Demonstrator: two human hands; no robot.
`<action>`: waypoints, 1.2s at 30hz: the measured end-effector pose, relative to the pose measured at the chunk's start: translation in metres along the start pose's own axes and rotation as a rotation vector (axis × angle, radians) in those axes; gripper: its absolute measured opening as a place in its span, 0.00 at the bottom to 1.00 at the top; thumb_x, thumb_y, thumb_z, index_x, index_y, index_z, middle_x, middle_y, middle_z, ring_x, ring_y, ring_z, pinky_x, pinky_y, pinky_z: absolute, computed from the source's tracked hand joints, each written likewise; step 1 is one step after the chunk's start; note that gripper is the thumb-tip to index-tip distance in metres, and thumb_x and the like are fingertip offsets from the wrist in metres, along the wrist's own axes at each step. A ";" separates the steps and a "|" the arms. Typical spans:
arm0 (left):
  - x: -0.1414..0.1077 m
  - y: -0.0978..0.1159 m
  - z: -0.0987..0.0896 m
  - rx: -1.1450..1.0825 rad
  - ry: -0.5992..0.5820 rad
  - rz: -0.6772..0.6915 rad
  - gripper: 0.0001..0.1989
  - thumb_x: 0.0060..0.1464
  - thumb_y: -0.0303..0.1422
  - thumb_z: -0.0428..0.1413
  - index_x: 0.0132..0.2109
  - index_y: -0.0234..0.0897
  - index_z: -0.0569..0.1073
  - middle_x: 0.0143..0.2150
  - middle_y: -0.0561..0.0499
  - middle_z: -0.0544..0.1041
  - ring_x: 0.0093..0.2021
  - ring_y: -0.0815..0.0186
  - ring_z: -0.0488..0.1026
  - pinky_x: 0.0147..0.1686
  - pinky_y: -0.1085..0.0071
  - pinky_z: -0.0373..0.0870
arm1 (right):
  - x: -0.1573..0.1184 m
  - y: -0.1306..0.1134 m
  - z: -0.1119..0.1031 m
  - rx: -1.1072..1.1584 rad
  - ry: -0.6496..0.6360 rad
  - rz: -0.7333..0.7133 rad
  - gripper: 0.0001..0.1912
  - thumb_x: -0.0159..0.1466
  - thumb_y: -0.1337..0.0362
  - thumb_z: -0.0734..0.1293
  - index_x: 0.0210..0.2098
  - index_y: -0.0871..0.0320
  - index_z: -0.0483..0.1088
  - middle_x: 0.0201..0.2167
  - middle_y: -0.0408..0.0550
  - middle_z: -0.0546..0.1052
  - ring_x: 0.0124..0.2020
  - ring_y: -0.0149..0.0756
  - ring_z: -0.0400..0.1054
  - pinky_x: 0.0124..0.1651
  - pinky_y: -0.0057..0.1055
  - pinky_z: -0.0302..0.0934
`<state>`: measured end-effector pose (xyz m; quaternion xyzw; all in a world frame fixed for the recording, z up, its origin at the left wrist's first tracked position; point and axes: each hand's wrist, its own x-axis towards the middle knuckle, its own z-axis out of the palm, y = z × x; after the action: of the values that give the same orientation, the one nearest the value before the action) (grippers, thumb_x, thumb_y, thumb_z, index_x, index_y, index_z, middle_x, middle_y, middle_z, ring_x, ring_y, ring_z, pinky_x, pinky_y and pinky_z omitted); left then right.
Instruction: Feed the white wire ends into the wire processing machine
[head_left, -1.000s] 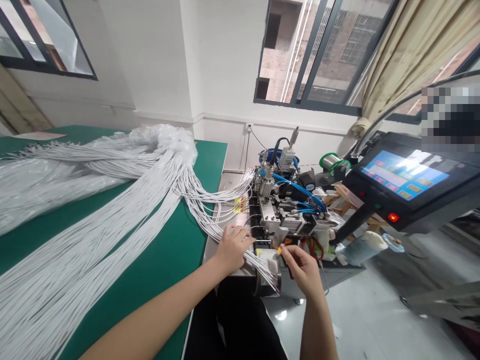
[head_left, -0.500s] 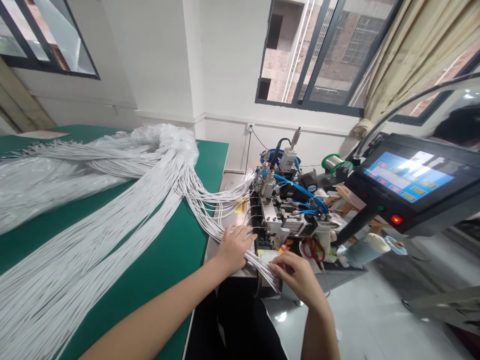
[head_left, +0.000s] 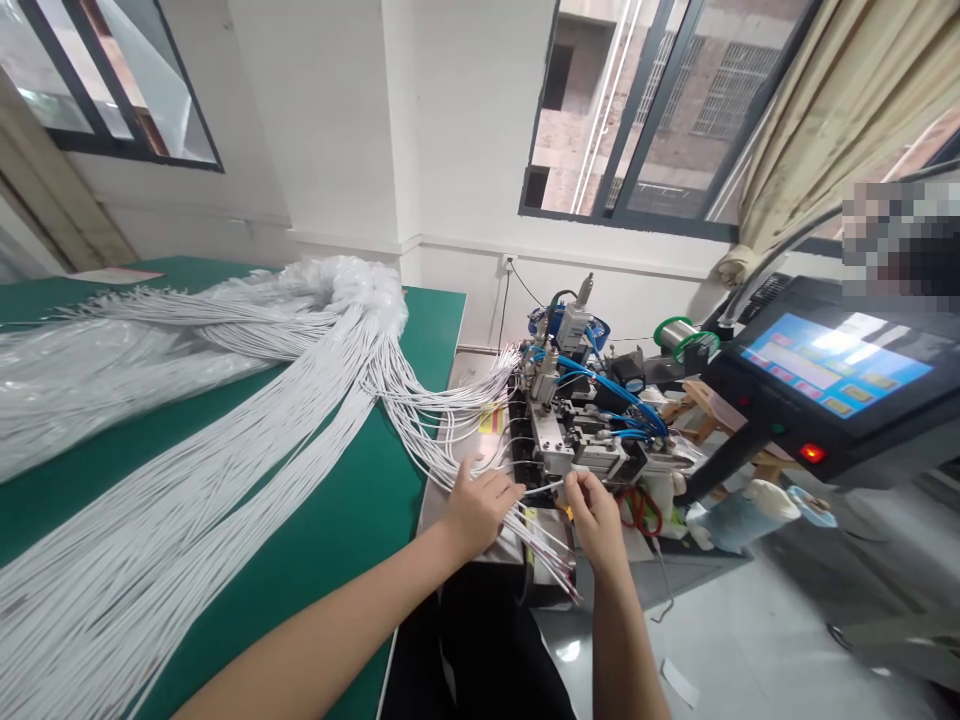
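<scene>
My left hand (head_left: 484, 508) lies over a bundle of white cables (head_left: 544, 550), its fingers bent around them. The loose cable ends poke out past that hand, toward the lower right. Between the fingertips of my right hand (head_left: 598, 515) is one white cable (head_left: 544, 488), drawn out level from my left fingertips along the machine's near side. The tip of this cable is hidden by my right fingers. Just beyond both hands stands the machine (head_left: 551, 430) with metal blocks and blue air tubes; several cables rest in a row along its left edge.
A green table (head_left: 300, 480) on the left carries long white cable bundles (head_left: 247, 430) and clear plastic wrap (head_left: 360, 285). To the right are a touch screen (head_left: 836, 365), a wire spool (head_left: 679, 338), red-handled scissors (head_left: 645, 512) and a blue-white roll (head_left: 750, 515).
My right hand has moved up and away from the bundle's ends toward the machine, now stretching out a single cable. My left hand stays on the bundle. The view has shifted slightly.
</scene>
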<state>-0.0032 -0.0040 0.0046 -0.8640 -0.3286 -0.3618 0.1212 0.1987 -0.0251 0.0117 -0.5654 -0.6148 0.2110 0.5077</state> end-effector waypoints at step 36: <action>0.004 0.000 0.000 -0.081 -0.296 -0.123 0.25 0.43 0.21 0.54 0.50 0.44 0.74 0.39 0.47 0.72 0.44 0.60 0.66 0.51 0.56 0.52 | 0.001 0.046 0.015 0.427 -0.140 0.366 0.16 0.54 0.52 0.64 0.21 0.56 0.57 0.16 0.35 0.54 0.18 0.26 0.46 0.21 0.24 0.43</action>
<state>-0.0017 -0.0020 0.0075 -0.8902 -0.3805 -0.2503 0.0142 0.2080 -0.0068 -0.0325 -0.5315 -0.4777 0.4624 0.5250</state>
